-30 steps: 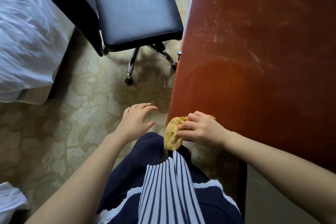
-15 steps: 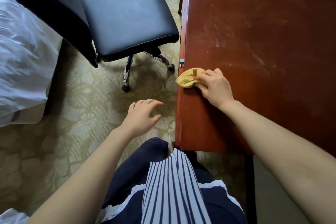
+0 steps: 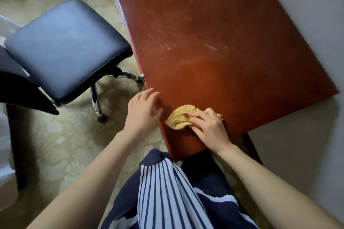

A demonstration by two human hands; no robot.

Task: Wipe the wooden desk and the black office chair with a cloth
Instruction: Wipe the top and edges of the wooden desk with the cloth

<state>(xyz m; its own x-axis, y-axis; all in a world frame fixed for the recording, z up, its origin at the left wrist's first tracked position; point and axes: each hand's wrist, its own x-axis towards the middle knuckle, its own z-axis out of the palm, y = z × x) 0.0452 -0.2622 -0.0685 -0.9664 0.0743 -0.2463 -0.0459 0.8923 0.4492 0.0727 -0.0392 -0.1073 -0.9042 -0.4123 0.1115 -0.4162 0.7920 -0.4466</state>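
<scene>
The reddish wooden desk [image 3: 214, 42] fills the upper right, its top streaked with dusty smears. A crumpled yellow cloth [image 3: 179, 117] lies on the desk near its near left corner. My right hand [image 3: 208, 128] presses flat on the cloth, fingers gripping it. My left hand [image 3: 143, 111] hovers at the desk's left edge, fingers apart, holding nothing. The black office chair [image 3: 65, 50] stands on the carpet to the left of the desk, its padded seat facing up and its backrest at the far left.
The chair's chrome legs and casters [image 3: 96, 106] reach toward the desk edge. Patterned beige carpet [image 3: 55, 145] covers the floor. A grey wall [image 3: 307, 24] runs along the desk's right side. White bedding [image 3: 5, 24] shows at the left edge.
My right hand has slid the cloth back along the desk's left side toward the near corner. My left hand has risen to the desk edge. The view has tilted.
</scene>
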